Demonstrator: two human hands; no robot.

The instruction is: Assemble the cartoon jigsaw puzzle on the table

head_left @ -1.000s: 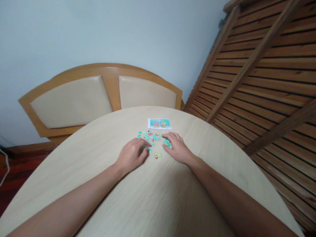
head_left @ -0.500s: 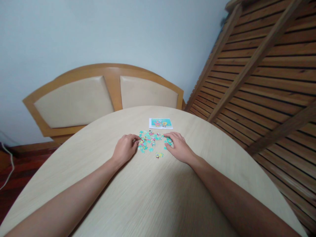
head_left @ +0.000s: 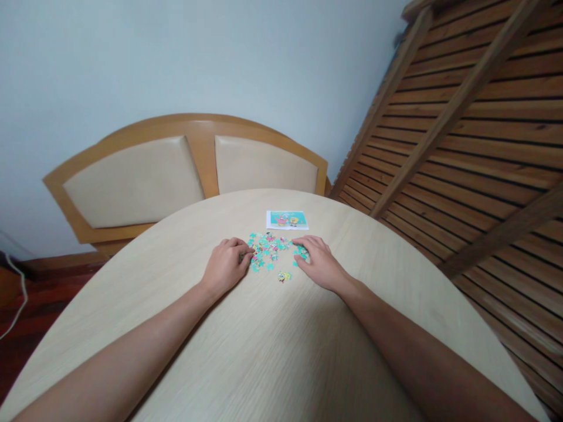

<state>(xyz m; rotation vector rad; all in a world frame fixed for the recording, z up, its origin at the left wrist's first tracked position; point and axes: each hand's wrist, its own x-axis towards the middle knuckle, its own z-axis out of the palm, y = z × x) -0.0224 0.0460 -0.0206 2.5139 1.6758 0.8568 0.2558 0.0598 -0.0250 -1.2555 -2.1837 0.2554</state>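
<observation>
A loose pile of small jigsaw puzzle pieces (head_left: 268, 249), mostly turquoise with bits of pink and yellow, lies scattered on the table. At the pile's left edge, my left hand (head_left: 229, 262) has its thumb and index finger pinched on a puzzle piece, which the fingertips mostly hide. My right hand (head_left: 320, 261) rests on the right side with thumb and fingers apart, around a few turquoise pieces (head_left: 301, 251). A small yellow cluster of pieces (head_left: 284, 276) sits nearer to me, between the hands and touched by neither.
Beyond the pile lies a reference picture card (head_left: 288, 220) with a pink and a yellow cartoon figure. The round wooden table (head_left: 264, 351) reaches a padded headboard (head_left: 206, 126) against the wall. Wooden slats (head_left: 461, 146) lean at the right. A white cable (head_left: 21, 293) hangs at the left.
The left hand's thumb and index finger have closed together and shifted slightly right over the pile's edge. My right hand has stayed in place.
</observation>
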